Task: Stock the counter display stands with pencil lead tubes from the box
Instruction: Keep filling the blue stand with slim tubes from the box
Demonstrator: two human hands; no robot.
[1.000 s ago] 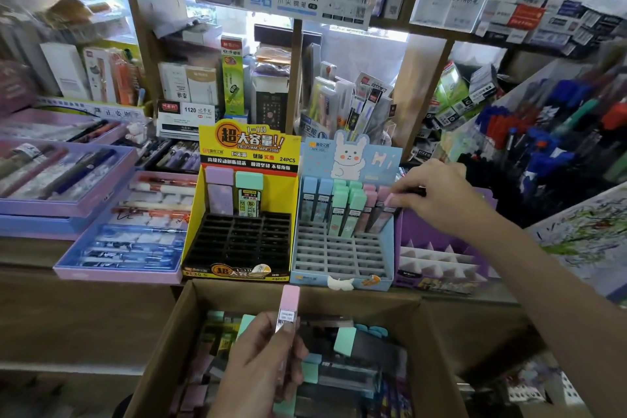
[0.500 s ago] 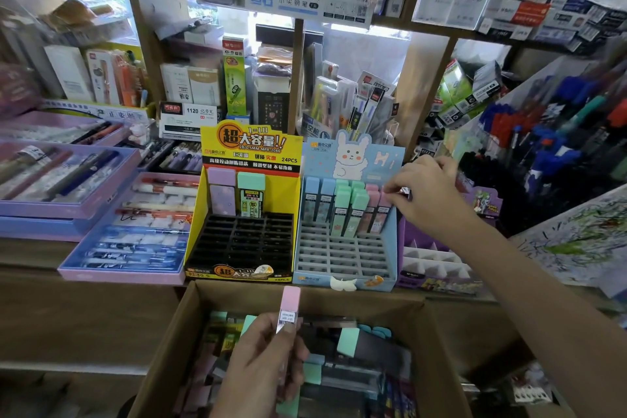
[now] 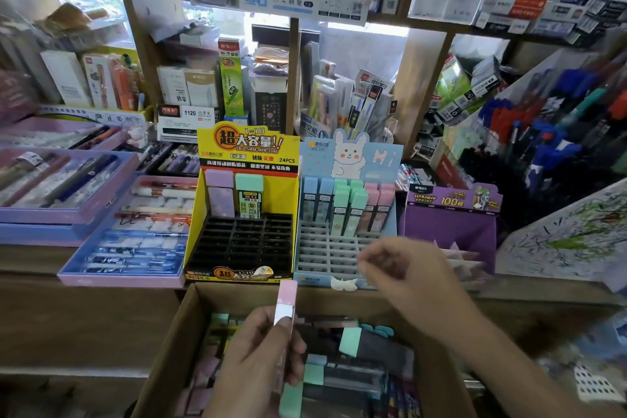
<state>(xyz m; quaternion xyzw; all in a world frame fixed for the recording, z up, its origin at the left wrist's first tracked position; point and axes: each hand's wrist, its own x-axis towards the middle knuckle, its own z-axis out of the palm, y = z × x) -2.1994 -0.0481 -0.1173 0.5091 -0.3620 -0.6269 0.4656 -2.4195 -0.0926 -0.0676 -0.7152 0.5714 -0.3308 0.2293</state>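
Note:
My left hand [image 3: 263,353] is shut on a pink-capped lead tube [image 3: 286,302], held upright over the cardboard box [image 3: 163,343] of pastel tubes. It also seems to hold a green-capped tube lower down. My right hand [image 3: 403,268] hovers blurred in front of the blue rabbit stand [image 3: 342,248], fingers loosely curled, nothing visible in them. That stand holds blue, green and pink tubes in its back rows. The yellow stand [image 3: 244,180] has a purple and a green tube at the back of its black grid.
A purple display stand [image 3: 451,227] with triangular slots sits right of the blue one. Lilac pen trays [image 3: 68,214] lie at the left. A slanted rack of pens [image 3: 556,139] rises at the right. Crowded shelves stand behind the counter.
My right hand has left the back right row of the blue stand and dropped down toward the box. The left hand and its pink tube have stayed put.

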